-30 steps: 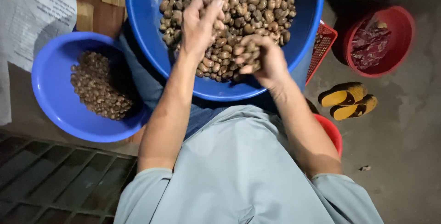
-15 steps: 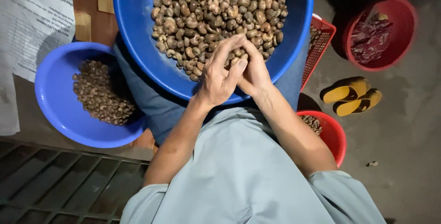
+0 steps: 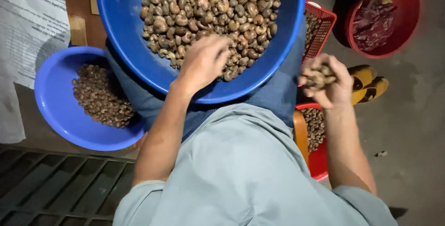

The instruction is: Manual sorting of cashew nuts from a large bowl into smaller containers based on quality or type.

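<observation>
Grey concrete floor, with a metal grate at lower left. The large blue basin of nuts fills upper centre; left hand rests curled on them. Right hand, centre right, cups a handful

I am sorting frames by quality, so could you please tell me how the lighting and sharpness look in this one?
Head view: dim, warm light; the large blue basin and its nuts are evenly lit and sharp; the right hand is slightly motion-blurred; deep shadow fills the top right corner and under the basin; no strong glare.
</observation>
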